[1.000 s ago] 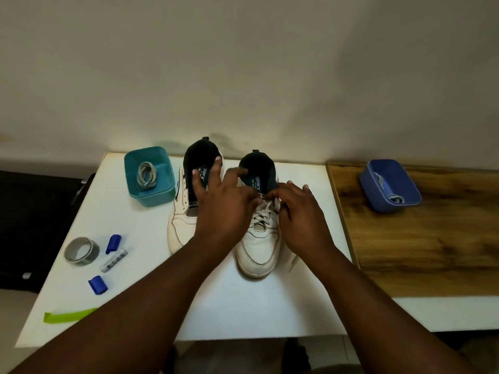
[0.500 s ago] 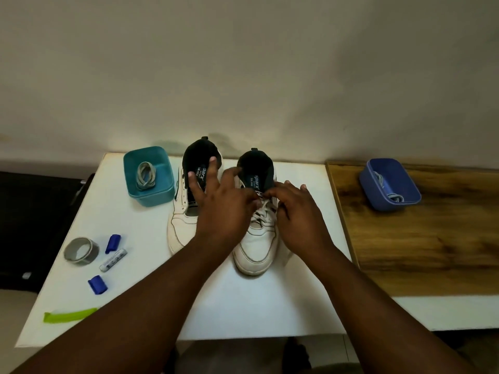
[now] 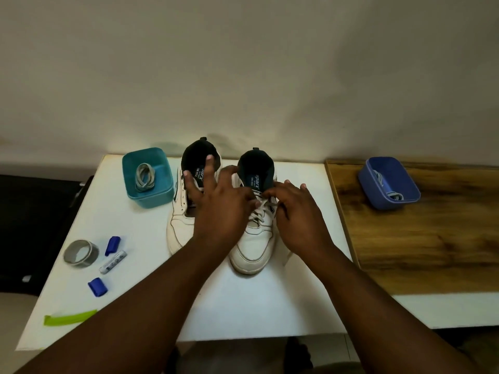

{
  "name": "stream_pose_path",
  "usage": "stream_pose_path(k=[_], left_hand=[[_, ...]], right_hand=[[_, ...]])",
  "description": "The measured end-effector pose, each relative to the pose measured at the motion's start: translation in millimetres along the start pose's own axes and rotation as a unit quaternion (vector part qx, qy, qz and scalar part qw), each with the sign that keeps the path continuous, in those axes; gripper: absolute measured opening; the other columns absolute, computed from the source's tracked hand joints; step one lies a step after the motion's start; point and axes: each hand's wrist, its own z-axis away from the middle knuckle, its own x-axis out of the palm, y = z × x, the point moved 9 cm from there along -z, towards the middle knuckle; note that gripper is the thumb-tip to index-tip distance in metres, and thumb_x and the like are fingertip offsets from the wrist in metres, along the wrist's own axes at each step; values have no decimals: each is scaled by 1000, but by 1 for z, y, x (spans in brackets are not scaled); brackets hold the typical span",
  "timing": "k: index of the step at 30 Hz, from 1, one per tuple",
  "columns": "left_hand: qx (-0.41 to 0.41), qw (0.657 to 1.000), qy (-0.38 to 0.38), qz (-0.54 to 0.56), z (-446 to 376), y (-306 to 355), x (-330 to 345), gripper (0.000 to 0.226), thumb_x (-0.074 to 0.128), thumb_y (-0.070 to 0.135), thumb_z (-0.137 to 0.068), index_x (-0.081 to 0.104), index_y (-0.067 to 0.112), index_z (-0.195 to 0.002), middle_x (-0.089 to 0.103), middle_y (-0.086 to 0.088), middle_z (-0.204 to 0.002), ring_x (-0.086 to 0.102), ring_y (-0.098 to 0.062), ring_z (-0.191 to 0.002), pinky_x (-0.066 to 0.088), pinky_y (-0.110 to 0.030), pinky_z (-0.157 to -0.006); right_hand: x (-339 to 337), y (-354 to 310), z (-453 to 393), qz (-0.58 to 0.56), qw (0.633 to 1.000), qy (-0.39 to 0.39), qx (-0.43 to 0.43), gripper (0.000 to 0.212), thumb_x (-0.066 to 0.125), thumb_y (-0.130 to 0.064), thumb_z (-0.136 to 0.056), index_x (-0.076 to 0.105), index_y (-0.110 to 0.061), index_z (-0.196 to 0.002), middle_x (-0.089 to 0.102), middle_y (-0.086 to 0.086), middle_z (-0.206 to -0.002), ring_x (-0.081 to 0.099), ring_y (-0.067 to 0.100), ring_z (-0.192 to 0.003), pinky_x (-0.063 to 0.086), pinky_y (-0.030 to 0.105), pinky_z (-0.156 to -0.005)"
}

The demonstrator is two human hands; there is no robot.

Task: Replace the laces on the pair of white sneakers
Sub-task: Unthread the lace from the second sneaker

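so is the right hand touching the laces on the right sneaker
Touching. In the head view the right hand has its fingertips pinched on the laces at the top of the right sneaker.

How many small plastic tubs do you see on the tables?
2. The teal tub stands on the white table, left of the sneakers. The blue tub stands on the wooden table at right. Each holds a coiled lace.

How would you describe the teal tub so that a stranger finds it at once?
Start at the white table against the wall and look to its far left corner. The teal tub stands there, left of the unlaced sneaker. Unlike the blue tub on the wooden top, it holds a coiled grey lace.
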Motion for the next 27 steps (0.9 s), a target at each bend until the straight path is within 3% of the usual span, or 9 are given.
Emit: stream_pose_path(k=[6,8,10,12,14,16,18,21,27], left_hand=[[-214,953,210,48,3,-61,-58,27,42,32,-104,59,13,-115,58,-11,-127,44,-36,-134,23,-61,-116],[-205,958,188,64,3,-67,-55,28,41,32,-103,60,12,-107,61,-13,-113,54,-38,-118,34,-55,-109],[-157,967,149,136,1,-58,-44,26,41,30,-100,59,12,-94,61,-11,-92,59,-33,-88,48,-48,-83],[-136,969,121,169,1,-47,-38,22,43,29,-95,58,14,-91,60,-6,-87,58,-27,-79,49,-46,-72],[-126,977,117,127,2,-42,-36,24,47,24,-86,63,19,-104,63,-6,-102,60,-29,-98,48,-49,-91],[-97,985,112,87,3,-36,-33,45,52,17,-79,63,26,-121,57,-7,-127,46,-36,-131,28,-57,-115],[-76,987,114,81,3,-28,-37,40,52,20,-80,69,32,-114,52,-5,-134,34,-37,-141,19,-57,-116],[-83,990,96,59,1,-21,-32,28,50,34,-86,77,32,-92,56,2,-119,39,-31,-135,22,-51,-106],[-122,992,18,40,0,-29,-2,49,51,74,-88,79,35,-78,56,6,-127,28,-28,-145,9,-54,-114]], right_hand=[[-2,8,1,-15,1000,15,22,43,48,4,-94,69,-25,-117,66,0,-135,47,24,-141,6,26,-123],[-2,9,1,-19,999,20,21,40,48,2,-94,69,-25,-115,68,-1,-130,53,23,-135,10,31,-125],[-2,6,1,-23,999,33,14,30,51,-6,-96,67,-27,-111,69,-5,-121,60,18,-120,22,40,-125],[-3,3,1,-20,999,39,13,19,55,-20,-98,66,-27,-111,67,-6,-119,60,17,-111,35,45,-116],[0,3,3,-5,999,30,23,21,57,-31,-99,66,-28,-117,61,-2,-132,56,20,-118,41,44,-109],[2,5,5,2,999,15,43,28,61,-37,-99,66,-31,-127,45,3,-153,42,25,-138,37,42,-114],[4,1,5,12,999,3,38,31,63,-37,-99,66,-36,-130,29,5,-165,20,28,-153,23,43,-122],[10,-10,5,45,999,-5,20,24,61,-41,-99,71,-36,-120,20,7,-169,0,34,-158,6,50,-125],[18,-14,6,46,999,18,14,13,66,-35,-96,75,-35,-105,30,0,-166,5,31,-157,7,52,-125]])
